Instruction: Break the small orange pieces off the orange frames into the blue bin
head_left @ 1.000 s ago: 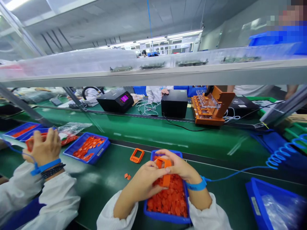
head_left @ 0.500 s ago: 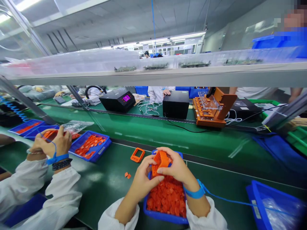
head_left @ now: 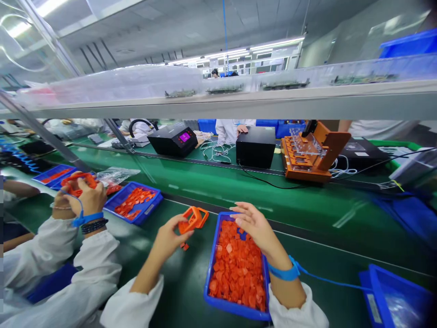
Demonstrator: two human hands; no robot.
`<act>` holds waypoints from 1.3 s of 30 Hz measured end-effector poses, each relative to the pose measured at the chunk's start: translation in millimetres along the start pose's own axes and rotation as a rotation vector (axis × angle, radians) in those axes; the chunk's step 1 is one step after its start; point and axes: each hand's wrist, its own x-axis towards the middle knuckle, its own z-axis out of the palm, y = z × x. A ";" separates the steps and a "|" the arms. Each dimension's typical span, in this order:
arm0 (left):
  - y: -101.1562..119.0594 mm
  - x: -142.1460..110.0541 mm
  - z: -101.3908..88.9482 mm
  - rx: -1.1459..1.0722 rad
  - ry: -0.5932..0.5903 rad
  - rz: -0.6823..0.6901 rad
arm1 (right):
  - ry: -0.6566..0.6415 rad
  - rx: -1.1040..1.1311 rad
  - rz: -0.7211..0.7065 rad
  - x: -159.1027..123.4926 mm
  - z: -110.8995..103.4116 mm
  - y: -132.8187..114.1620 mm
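Observation:
My left hand (head_left: pixel 169 237) pinches an orange plastic case (head_left: pixel 189 220) and holds it low over the green belt, right beside another orange case (head_left: pixel 202 217) lying there. My right hand (head_left: pixel 254 225) hovers with fingers spread over the far end of a blue bin (head_left: pixel 208 273) filled with small orange parts (head_left: pixel 237 266). It holds nothing. A blue wrist strap (head_left: pixel 285 272) with a coiled cord is on my right wrist. Two small orange bits (head_left: pixel 185 246) lie on the belt under my left hand.
A person on my left, in white sleeves, holds an orange case (head_left: pixel 77 181) in both hands. Blue trays of orange parts (head_left: pixel 134 203) sit beside them. Across the belt stand two black boxes (head_left: pixel 255 146), an orange fixture (head_left: pixel 309 152) and cables. Another blue bin (head_left: pixel 392 291) sits at lower right.
Both hands held the orange case above the bin. Now my right hand has let go and opened, and my left hand has carried the case left, down toward the belt.

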 end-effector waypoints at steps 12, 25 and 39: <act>-135.1 15.3 -61.5 0.309 0.059 -0.440 | 0.222 0.428 -0.444 -9.3 -4.7 -20.2; -143.7 12.7 -60.1 0.333 0.004 -0.409 | 0.229 0.541 -0.463 -10.7 -9.9 -20.9; -15.3 29.3 59.7 0.446 -0.130 -0.055 | 0.189 0.386 -0.476 -5.0 -4.1 -13.1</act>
